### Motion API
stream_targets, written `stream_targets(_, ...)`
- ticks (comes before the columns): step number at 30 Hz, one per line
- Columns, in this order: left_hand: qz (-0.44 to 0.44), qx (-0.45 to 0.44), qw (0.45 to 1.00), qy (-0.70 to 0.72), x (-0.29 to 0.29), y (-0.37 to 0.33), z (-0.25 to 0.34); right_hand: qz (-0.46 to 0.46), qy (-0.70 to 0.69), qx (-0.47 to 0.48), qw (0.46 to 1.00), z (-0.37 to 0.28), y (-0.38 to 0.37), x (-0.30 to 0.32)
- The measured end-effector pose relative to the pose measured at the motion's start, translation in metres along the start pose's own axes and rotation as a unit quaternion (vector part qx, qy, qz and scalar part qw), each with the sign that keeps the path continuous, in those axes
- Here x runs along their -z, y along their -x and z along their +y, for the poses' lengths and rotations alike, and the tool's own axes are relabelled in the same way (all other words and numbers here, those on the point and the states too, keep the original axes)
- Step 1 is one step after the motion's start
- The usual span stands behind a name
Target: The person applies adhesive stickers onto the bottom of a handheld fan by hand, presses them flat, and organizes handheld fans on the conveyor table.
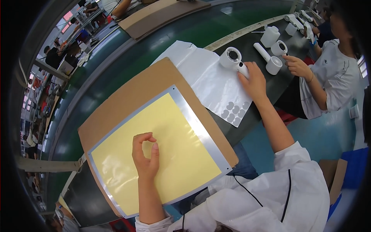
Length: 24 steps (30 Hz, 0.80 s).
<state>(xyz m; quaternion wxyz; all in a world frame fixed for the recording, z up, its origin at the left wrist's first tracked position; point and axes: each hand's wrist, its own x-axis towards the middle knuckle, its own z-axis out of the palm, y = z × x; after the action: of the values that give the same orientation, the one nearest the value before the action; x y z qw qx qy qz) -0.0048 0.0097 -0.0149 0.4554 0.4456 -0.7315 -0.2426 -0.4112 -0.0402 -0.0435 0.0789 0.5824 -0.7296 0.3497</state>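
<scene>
My right hand is wrapped round the handle of a white handheld fan, its round head pointing up and left above a glossy white sheet. Grey rounded stickers sit in a cluster at that sheet's near corner. Over a yellow sheet with a silver border, my left hand is raised with its fingers curled and the index tip close to the thumb tip. Whatever may be between those tips is too small to make out. Brown cardboard lies under the yellow sheet.
At the right, a co-worker's hand touches another white fan. One more fan and a white bottle are near it on the dark bench. A green conveyor belt runs beyond, carrying a cardboard piece.
</scene>
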Motion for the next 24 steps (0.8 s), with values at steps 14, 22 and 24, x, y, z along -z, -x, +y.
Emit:
stream_targets(14, -0.033, -0.033, 0.997, -0.061, -0.002, 0.000, 0.010, 0.035, -0.089, 0.142, 0.985, -0.001, -0.003, 0.011)
stream_targets(22, -0.042, -0.027, 0.997, -0.054, -0.005, -0.002, 0.013, 0.139, 0.160, 0.059, 0.976, 0.055, -0.018, 0.033)
stream_targets(24, -0.052, -0.026, 0.997, -0.052, -0.007, -0.001, 0.014, 0.151, 0.129, 0.039, 0.979, 0.050, -0.018, 0.025)
